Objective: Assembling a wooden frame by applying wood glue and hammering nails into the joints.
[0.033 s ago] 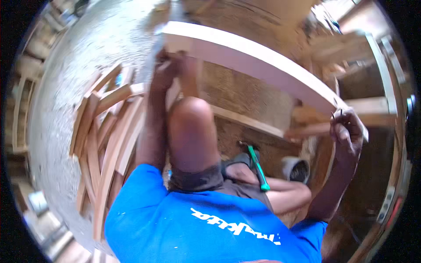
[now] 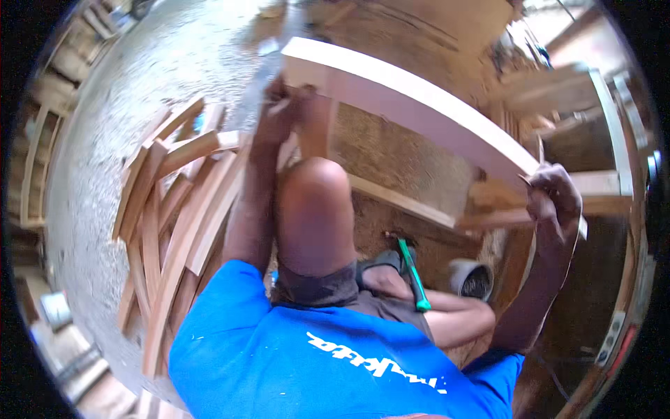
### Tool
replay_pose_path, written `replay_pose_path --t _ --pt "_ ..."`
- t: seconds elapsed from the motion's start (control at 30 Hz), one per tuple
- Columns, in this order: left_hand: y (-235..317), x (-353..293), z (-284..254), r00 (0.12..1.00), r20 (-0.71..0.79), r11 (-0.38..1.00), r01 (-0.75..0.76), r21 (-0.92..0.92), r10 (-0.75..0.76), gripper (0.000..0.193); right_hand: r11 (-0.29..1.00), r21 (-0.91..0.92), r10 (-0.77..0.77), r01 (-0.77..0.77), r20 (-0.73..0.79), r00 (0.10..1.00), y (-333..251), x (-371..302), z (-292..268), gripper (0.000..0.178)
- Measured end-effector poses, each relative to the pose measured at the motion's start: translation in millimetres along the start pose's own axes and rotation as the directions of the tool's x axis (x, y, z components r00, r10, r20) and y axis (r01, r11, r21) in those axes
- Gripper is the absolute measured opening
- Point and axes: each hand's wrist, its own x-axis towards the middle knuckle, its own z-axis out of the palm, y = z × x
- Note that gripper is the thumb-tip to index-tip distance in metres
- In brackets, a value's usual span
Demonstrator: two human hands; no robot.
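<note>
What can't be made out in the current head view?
All in the head view:
Left hand: its exact grip on the board, blurred.
Right hand: what the thin dark tip beside it is, too small and blurred.
Bucket: its contents, too small and dim.
Hammer: its head, blurred.
Wood pile: one side, hidden by the left arm and blue shirt.

Long pale board (image 2: 419, 98), held out front
Right grip (image 2: 553, 194) has one end, left grip (image 2: 280, 112) is kinda blurry by the other; green-handled hammer (image 2: 412, 274) near the foot (image 2: 386, 278), loose wood (image 2: 174, 241) heaped over on the left.
</note>
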Motion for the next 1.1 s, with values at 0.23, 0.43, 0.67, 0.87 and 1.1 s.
replay_pose_path --t 0.23,0.43,0.67,0.87,1.1 --pt "26.7 -1.1 14.6 0.986 0.120 0.977 -0.092 -0.193 0.116 0.040 0.726 -0.559 -0.223 0.402 0.362 0.905 -68.7 124.1 137.0 0.012" --pt "29.8 -2.3 17.6 0.981 0.146 0.967 -0.090 -0.240 0.127 0.039 0.455 -0.566 -0.400 0.688 0.561 0.725 -68.9 159.2 177.6 0.019" --pt "33.7 2.9 19.0 0.983 0.134 0.981 -0.103 -0.162 0.125 0.039 0.488 -0.468 -0.370 0.737 0.654 0.660 -70.2 178.3 182.6 0.018" --pt "34.5 3.8 17.8 0.978 0.149 0.980 -0.125 -0.155 0.149 0.040 0.397 -0.384 -0.343 0.833 0.780 0.523 -75.1 198.4 193.1 0.019" --pt "33.4 5.3 18.9 0.979 0.165 0.980 -0.093 -0.174 0.123 0.039 0.478 -0.336 -0.214 0.811 0.851 0.479 -81.4 212.7 203.1 0.015"
